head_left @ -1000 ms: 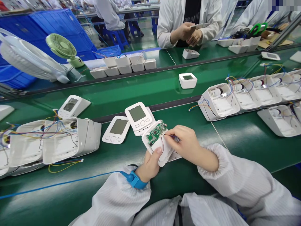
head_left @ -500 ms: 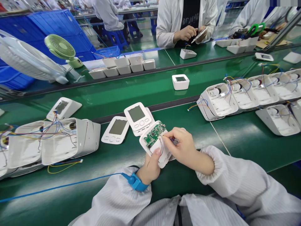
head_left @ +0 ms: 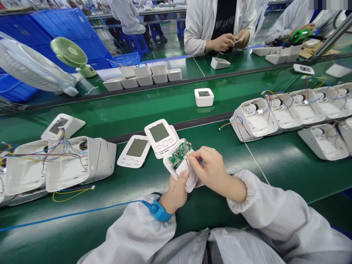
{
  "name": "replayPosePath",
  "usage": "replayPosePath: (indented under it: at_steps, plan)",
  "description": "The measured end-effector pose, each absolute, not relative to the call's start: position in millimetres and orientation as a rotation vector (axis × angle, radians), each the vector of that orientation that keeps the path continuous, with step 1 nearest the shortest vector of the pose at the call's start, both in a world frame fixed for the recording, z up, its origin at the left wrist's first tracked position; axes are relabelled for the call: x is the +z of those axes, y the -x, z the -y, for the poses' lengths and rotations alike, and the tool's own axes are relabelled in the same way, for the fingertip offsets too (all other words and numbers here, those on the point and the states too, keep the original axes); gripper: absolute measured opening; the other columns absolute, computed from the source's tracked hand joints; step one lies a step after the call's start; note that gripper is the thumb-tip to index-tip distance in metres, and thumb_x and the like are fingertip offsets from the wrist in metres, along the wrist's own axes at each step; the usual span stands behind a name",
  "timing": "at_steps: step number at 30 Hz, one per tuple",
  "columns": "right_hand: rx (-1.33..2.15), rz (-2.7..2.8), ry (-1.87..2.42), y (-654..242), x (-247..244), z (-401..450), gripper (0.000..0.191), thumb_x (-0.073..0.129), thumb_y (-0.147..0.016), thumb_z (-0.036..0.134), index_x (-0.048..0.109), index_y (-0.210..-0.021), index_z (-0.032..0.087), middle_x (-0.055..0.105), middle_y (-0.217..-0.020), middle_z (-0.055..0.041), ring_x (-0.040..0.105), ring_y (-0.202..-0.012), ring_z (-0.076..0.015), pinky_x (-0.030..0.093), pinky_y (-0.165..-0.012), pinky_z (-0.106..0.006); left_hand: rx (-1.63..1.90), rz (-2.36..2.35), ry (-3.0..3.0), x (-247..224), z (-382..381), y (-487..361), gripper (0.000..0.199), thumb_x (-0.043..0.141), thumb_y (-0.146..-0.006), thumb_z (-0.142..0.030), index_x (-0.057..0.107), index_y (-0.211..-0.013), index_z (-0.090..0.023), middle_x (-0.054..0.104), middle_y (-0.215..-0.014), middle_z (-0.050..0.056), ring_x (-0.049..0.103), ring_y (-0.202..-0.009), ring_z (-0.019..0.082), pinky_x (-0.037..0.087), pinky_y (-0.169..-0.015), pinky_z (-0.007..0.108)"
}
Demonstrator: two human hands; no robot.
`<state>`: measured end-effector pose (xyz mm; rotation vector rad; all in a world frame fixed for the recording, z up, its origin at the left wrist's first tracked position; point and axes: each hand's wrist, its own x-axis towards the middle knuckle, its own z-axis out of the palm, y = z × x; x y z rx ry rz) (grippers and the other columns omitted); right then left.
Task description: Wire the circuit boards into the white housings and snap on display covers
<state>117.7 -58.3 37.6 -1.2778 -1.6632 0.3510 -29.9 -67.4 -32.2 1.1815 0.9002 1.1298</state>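
Note:
My left hand [head_left: 178, 192] is closed around a white plastic housing, its thumb pressed on the front. A green circuit board [head_left: 179, 155] sits in the housing's upper part, facing up. My right hand [head_left: 210, 163] pinches thin wires at the board's right edge; the very tip of the pinch is hidden by the fingers. Just behind the housing, a white front panel [head_left: 160, 132] with a grey screen and buttons rests on another panel. Beside it on the left lies a similar panel [head_left: 134, 151].
White shells [head_left: 67, 167] with loose wires stand at left, more shells [head_left: 260, 119] at right. A white device [head_left: 204, 97] sits on the green belt [head_left: 148, 104] behind a dark rail. A blue wrist-strap cord [head_left: 82, 214] crosses the bench. Opposite, a co-worker's hands [head_left: 231, 41] hold a small part.
The devices on the belt have shifted left. My hands stay at the board with only slight movement. The co-worker opposite has tilted and turned the part in their hands.

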Motion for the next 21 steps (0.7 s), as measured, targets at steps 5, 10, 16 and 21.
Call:
replayPosePath:
  at_steps: [5, 10, 16, 21]
  plan:
    - [0.353, 1.715, 1.226, -125.7, 38.1, 52.9, 0.016, 0.057, -0.089, 0.017, 0.062, -0.074, 0.019, 0.062, -0.069, 0.0001, 0.054, -0.065, -0.0138, 0.039, -0.064, -0.029, 1.114, -0.894, -1.172, -38.6, 67.0, 32.9, 0.049, 0.05, -0.092, -0.047, 0.054, -0.132, -0.021, 0.062, -0.131, 0.008, 0.056, -0.123, 0.031, 0.039, -0.11, 0.045]
    - [0.334, 1.756, 1.197, -130.6, 38.8, 50.5, 0.015, 0.057, -0.09, 0.017, 0.064, -0.076, 0.019, 0.064, -0.07, -0.0004, 0.055, -0.066, -0.0142, 0.041, -0.065, -0.029, 1.12, -0.874, -1.206, -36.3, 65.8, 33.0, 0.048, 0.049, -0.092, -0.048, 0.057, -0.129, -0.02, 0.061, -0.132, 0.009, 0.054, -0.125, 0.031, 0.034, -0.114, 0.046]
    - [0.304, 1.803, 1.177, -133.3, 39.8, 49.9, 0.016, 0.058, -0.091, 0.018, 0.065, -0.076, 0.019, 0.064, -0.069, -0.0006, 0.055, -0.066, -0.0144, 0.041, -0.066, -0.029, 1.11, -0.864, -1.238, -34.1, 66.9, 32.4, 0.049, 0.05, -0.091, -0.048, 0.058, -0.129, -0.018, 0.06, -0.134, 0.01, 0.053, -0.126, 0.031, 0.033, -0.115, 0.046]
    - [0.32, 1.811, 1.206, -135.9, 40.0, 47.8, 0.015, 0.058, -0.09, 0.018, 0.064, -0.076, 0.018, 0.065, -0.071, -0.0007, 0.056, -0.068, -0.0147, 0.042, -0.067, -0.029, 1.089, -0.855, -1.207, -29.4, 65.1, 31.2, 0.057, 0.051, -0.09, -0.052, 0.053, -0.135, -0.018, 0.056, -0.139, 0.011, 0.05, -0.13, 0.033, 0.034, -0.115, 0.048]
